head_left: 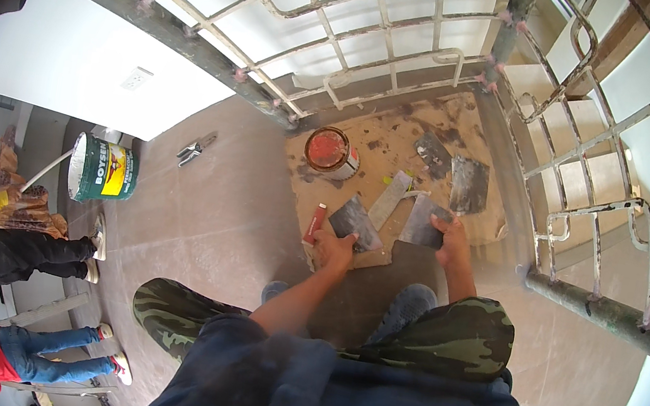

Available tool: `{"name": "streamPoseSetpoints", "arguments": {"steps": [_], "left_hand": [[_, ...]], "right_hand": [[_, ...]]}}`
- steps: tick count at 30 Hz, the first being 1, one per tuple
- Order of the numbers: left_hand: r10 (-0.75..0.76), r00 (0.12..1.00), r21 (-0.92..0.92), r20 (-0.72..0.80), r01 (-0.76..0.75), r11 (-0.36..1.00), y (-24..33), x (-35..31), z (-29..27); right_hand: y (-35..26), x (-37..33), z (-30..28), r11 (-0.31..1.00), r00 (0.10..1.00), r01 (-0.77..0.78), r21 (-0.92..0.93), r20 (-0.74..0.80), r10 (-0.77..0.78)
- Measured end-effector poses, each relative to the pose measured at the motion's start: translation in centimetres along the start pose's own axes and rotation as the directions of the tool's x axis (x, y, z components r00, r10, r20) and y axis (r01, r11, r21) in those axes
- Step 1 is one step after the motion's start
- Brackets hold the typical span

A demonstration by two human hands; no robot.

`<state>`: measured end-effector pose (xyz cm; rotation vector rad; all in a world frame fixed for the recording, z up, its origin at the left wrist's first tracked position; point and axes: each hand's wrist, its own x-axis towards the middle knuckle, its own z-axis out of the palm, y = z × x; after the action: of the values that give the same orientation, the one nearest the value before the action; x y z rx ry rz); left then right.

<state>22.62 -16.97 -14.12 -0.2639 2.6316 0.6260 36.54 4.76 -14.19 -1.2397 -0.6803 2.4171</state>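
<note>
Currently, the left hand [331,249] is gripping a dark grey rectangular sheet [357,221] between thumb and fingers; a red bar [317,220] is showing beside them, whether held I cannot tell. The right hand [454,242] is pinching a second grey sheet [421,222]. Both sheets are hovering over or resting on stained cardboard [390,147], near a red-smeared paint can [329,153].

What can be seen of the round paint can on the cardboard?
The paint can is a short cylinder, apparently metal, standing upright near the far left part of the stained cardboard. Its round top is smeared orange-red inside a dark, stained rim; whether that is a lid or paint inside cannot be told. The visible side shows white and red. It stands beyond the left hand, which does not touch it.
</note>
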Motion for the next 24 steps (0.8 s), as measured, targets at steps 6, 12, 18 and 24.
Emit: {"name": "streamPoseSetpoints", "arguments": {"steps": [6,12,18,24], "left_hand": [[0.194,0.981,-0.068,0.022,-0.192,0.979,-1.7,3.1,2.0],[0.662,0.745,0.247,0.085,-0.660,0.710,5.1,-0.7,2.4],[0.563,0.808,0.333,0.170,-0.585,0.739,7.7,-0.2,2.5],[0.543,0.787,-0.267,0.293,-0.478,0.837,6.0,1.5,1.9]], "right_hand": [[0.7,0.8,-0.2,0.985,0.997,0.069,-0.157,-0.005,-0.071],[0.3,1.0,0.3,0.981,0.997,0.080,-0.179,0.030,-0.076],[-0.3,0.8,-1.4,0.982,0.992,0.109,-0.157,-0.043,-0.117],[-0.5,0.8,-1.9,0.989,0.990,0.115,-0.098,-0.068,-0.122]]}}
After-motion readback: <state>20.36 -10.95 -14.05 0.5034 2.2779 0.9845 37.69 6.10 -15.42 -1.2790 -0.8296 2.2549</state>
